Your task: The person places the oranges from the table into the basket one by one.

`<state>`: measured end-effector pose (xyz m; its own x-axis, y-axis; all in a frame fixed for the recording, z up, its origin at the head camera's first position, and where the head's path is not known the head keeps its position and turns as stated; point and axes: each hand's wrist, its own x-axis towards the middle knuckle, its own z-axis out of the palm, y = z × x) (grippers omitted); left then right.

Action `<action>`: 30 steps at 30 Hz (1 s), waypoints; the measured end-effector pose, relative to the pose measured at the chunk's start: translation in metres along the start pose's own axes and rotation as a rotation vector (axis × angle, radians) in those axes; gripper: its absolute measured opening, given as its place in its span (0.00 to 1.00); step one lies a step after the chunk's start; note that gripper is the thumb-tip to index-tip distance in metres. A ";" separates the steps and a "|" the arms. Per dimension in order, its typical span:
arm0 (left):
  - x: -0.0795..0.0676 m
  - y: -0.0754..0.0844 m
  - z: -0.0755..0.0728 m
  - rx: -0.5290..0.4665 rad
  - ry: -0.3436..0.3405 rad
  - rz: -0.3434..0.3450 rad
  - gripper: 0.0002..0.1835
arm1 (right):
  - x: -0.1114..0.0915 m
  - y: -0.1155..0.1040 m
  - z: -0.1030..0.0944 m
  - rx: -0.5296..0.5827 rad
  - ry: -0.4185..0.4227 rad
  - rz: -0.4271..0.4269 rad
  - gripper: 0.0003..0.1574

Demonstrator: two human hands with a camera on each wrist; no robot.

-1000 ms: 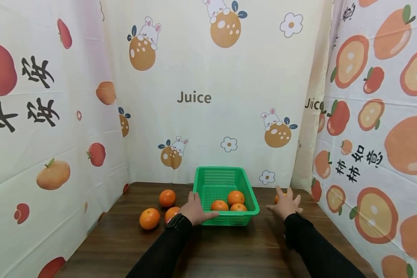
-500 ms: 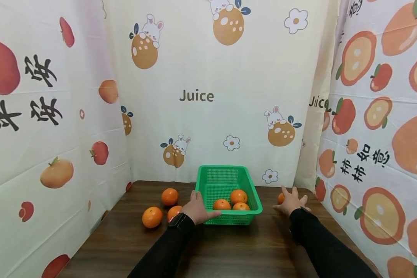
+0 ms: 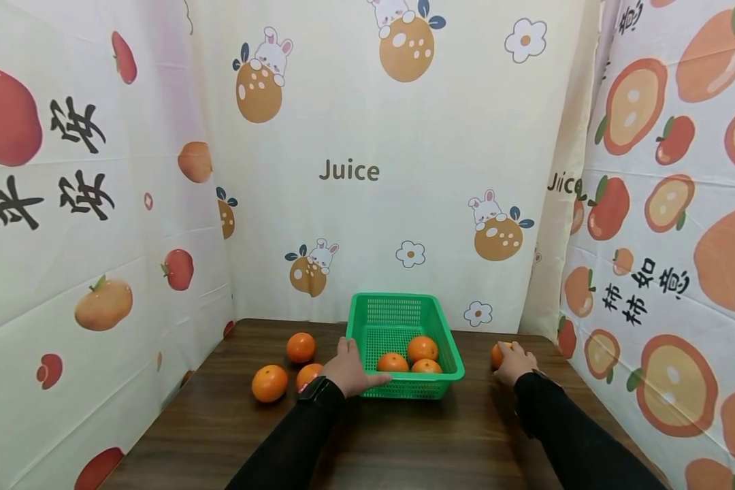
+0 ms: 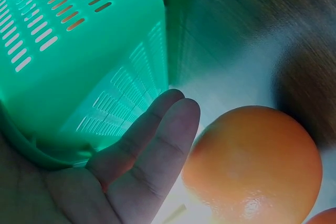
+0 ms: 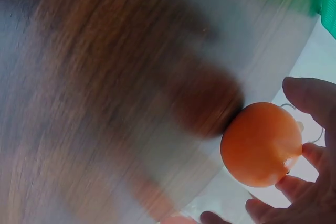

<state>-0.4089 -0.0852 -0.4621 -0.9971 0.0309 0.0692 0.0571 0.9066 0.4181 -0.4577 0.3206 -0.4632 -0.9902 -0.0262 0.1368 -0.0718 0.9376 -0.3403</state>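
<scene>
A green plastic basket (image 3: 404, 388) with slotted walls stands at the middle of the table. Inside it lie an orange (image 3: 422, 348) and two more beside it. My left hand (image 3: 346, 369) rests at its front left corner, thumb along the front rim; in the left wrist view straight fingers (image 4: 157, 150) lie outside the wall, close to another orange (image 4: 257, 166). My right hand (image 3: 516, 364) reaches round a lone orange (image 3: 500, 354) right of the basket. In the right wrist view the fingers touch this orange (image 5: 261, 145), while the thumb (image 5: 310, 95) stands apart from it.
Left of the basket, a loose orange (image 3: 301, 347) sits at the back, another orange (image 3: 269, 383) nearer, and a third orange (image 3: 309, 374) partly behind my left hand. Fruit-printed cloths enclose the brown wooden table (image 3: 404, 442) at the back and both sides.
My right hand has lowered onto the lone orange, and its spread fingers have drawn in. The left hand stays at the basket corner. The head view has shifted slightly.
</scene>
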 end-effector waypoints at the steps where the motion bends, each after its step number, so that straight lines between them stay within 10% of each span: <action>1: 0.000 0.000 0.000 -0.001 0.001 -0.001 0.74 | 0.000 -0.001 0.000 -0.001 0.012 -0.005 0.50; 9: -0.002 0.002 0.000 0.018 -0.010 0.002 0.74 | 0.005 -0.002 0.008 -0.031 0.053 -0.066 0.46; 17: -0.002 0.003 -0.003 0.023 -0.006 0.009 0.74 | 0.012 -0.012 0.017 -0.050 0.006 -0.102 0.22; 22: -0.002 0.004 -0.004 0.022 -0.010 0.013 0.74 | 0.028 0.008 0.032 -0.037 -0.030 -0.148 0.27; 30: -0.003 0.004 -0.005 0.009 -0.023 0.013 0.73 | -0.009 -0.029 0.025 -0.077 -0.044 -0.102 0.29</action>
<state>-0.4052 -0.0841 -0.4564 -0.9972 0.0522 0.0538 0.0697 0.9099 0.4090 -0.4494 0.2850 -0.4775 -0.9827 -0.1363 0.1251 -0.1646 0.9531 -0.2541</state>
